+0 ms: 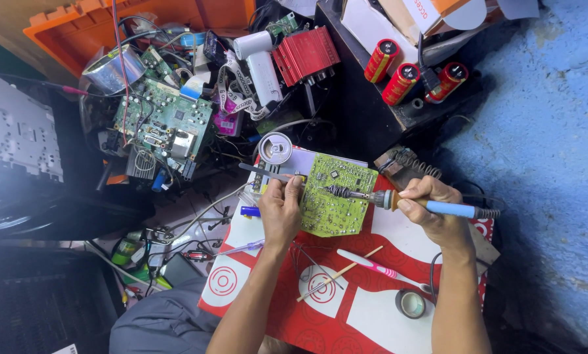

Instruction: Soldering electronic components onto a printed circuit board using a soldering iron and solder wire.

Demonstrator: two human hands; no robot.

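Note:
My right hand (436, 208) grips a soldering iron (412, 203) by its blue handle, with the tip resting on a yellow-green circuit board (336, 196). My left hand (279, 208) sits at the board's left edge and pinches metal tweezers (262, 172) that point left. The board lies tilted on a red and white mat (379, 308) over my lap.
A pink toothbrush (379, 267), a wooden stick (338, 274) and a tape roll (410, 303) lie on the mat. A tin can (275, 148) stands behind the board. Farther back are a green circuit board (165, 120), a red heatsink box (306, 54), three red capacitors (399, 84) and an orange crate (84, 26).

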